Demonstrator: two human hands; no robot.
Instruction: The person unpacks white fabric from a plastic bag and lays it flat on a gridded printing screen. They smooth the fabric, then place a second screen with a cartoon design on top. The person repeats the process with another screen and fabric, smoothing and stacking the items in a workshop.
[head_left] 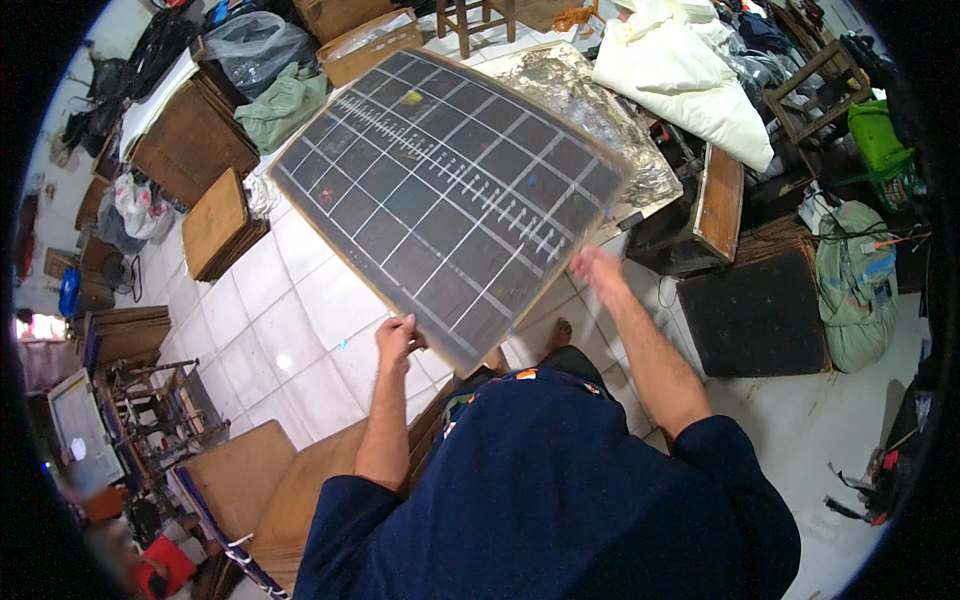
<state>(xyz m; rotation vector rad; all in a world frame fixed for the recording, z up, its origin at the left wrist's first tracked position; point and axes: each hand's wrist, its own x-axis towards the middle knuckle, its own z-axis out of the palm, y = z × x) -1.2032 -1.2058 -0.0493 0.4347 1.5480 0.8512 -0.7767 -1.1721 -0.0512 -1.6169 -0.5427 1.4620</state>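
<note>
A large dark board (410,185) with pale grid lines and a row of short white tick marks is held tilted in front of me, over the floor. My left hand (398,340) grips its near left edge, with the thumb on top and the fingers partly hidden beneath. At the right edge, my right hand (598,272) holds the board by its rim; this hand is slightly blurred, and its lower fingers are hard to make out. Small yellow, red and blue specks mark the board's face.
White floor tiles (260,320) lie below. Brown boards (222,225) are stacked at left, with more boards (250,470) near my left arm. Beyond stands a paint-stained panel (560,85) beside a white sack (680,85). A dark panel (755,320) and green bag (858,285) are at right.
</note>
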